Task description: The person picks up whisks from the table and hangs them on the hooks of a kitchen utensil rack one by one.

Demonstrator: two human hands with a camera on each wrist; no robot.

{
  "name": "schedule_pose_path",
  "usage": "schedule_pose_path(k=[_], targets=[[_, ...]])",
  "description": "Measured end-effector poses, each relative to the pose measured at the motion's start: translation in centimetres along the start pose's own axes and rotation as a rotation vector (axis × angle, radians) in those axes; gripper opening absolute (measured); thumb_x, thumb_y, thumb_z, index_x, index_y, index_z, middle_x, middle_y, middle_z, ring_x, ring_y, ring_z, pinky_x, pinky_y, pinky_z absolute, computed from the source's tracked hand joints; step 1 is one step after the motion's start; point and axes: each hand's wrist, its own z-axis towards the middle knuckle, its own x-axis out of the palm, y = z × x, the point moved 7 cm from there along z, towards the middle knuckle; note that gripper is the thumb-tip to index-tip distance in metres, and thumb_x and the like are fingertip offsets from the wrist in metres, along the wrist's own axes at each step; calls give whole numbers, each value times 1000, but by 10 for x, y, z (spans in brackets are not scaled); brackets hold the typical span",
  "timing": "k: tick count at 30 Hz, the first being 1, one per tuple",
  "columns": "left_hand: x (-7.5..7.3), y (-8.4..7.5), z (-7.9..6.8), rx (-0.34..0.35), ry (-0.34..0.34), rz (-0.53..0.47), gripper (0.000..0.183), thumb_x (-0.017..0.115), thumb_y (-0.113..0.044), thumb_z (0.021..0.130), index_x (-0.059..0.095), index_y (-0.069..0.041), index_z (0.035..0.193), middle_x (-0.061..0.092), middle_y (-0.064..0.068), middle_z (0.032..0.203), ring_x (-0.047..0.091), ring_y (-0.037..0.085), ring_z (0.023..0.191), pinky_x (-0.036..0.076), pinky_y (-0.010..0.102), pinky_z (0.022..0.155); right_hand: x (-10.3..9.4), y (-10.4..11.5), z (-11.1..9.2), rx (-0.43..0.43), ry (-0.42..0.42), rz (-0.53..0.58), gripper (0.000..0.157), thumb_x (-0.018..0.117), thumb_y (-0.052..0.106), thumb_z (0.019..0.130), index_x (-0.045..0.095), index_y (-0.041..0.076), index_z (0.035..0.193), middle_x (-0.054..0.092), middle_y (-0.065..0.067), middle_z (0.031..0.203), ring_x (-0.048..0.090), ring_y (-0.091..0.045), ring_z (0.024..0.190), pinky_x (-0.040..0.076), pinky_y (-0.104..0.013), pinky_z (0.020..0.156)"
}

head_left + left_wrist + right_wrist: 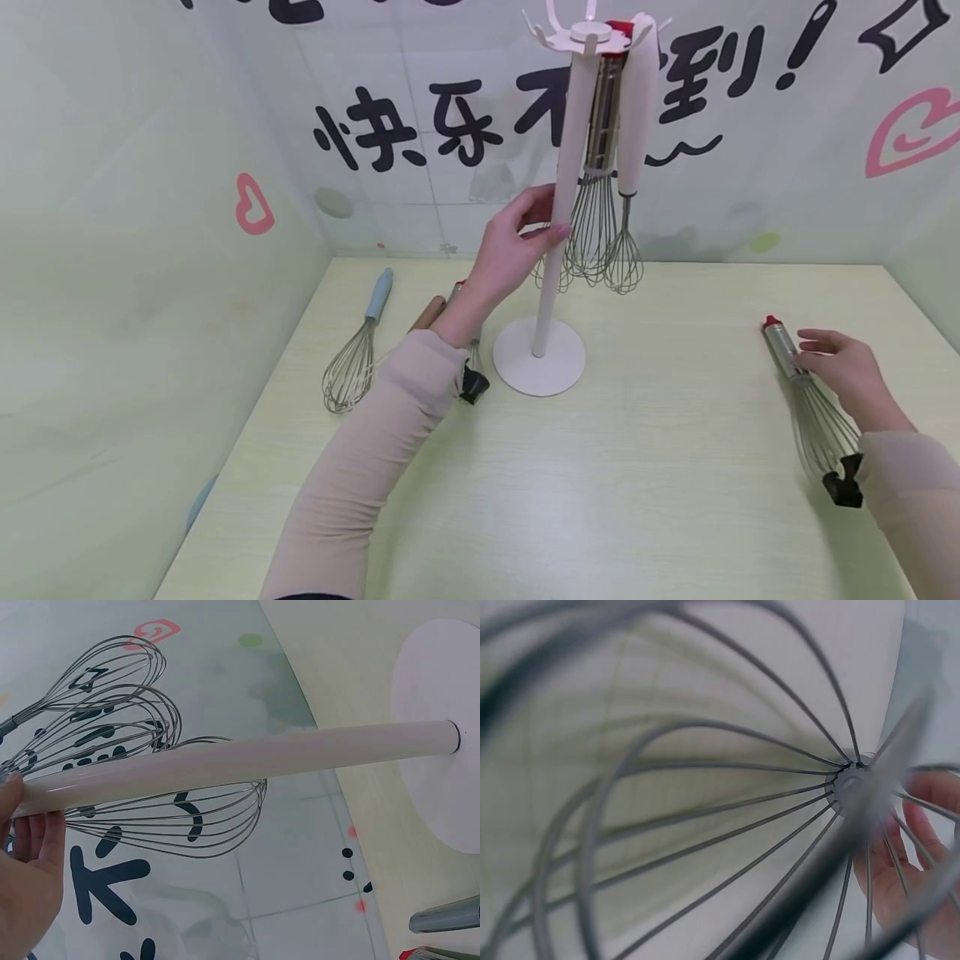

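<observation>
My left hand (510, 242) grips the pole (573, 133) of a white whisk stand, with thumb and fingers around it. From the stand's hooked top (590, 33) hang whisks; a steel-handled whisk (602, 117) and a pale-handled whisk (637, 108) are plain to see. Another wire head (225, 844) shows beside the pole in the left wrist view. At the right, my right hand (847, 371) pinches the steel handle of a whisk (782, 346) with a red end. Its wires (727, 765) fill the right wrist view, partly covering the fingers.
The stand's round base (517, 367) rests on the pale wooden table (637, 500). Left of it lie a blue-handled whisk (378, 296), a brown handle (429, 313) and a steel whisk partly behind my left forearm. A printed wall (712, 225) closes off the back.
</observation>
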Motion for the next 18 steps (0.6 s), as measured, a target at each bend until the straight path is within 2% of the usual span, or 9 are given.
schedule_pose_path(k=[6, 11, 13, 16, 18], targets=[[0, 1, 1, 0, 0, 0, 47, 64, -4, 89, 51, -1, 133, 60, 20, 121, 58, 25, 115, 52, 19, 96, 2, -1, 2, 2, 16, -61, 61, 51, 15, 95, 26, -12, 144, 34, -37, 140, 50, -12, 91, 42, -14, 65], [0, 2, 2, -7, 4, 2, 47, 64, -5, 89, 51, -2, 134, 59, 18, 122, 58, 25, 116, 51, 19, 97, 6, -2, 2, 3, 44, -72, 60, 51, 13, 94, 26, -13, 143, 34, -38, 137, 46, -38, 106, 46, -32, 78], [0, 3, 2, -11, 4, 3, 47, 65, -5, 89, 51, -3, 134, 59, 18, 123, 58, 25, 117, 51, 19, 97, 7, -3, 2, 5, 52, -74, 61, 52, 14, 94, 26, -13, 143, 34, -38, 137, 48, -36, 104, 45, -34, 78], [0, 3, 2, -13, 4, 2, 47, 65, -5, 89, 51, -3, 134, 59, 18, 123, 58, 25, 117, 51, 20, 98, 8, -3, 3, 0, 49, -91, 62, 53, 17, 94, 27, -13, 142, 38, -36, 134, 54, -17, 90, 46, -27, 74], [0, 2, 2, -12, 4, 1, 47, 65, -5, 89, 51, -3, 133, 59, 18, 123, 58, 25, 117, 51, 20, 97, 8, -4, 4, -2, 50, -93, 63, 53, 18, 94, 27, -14, 142, 38, -37, 133, 55, -17, 90, 47, -29, 74]])
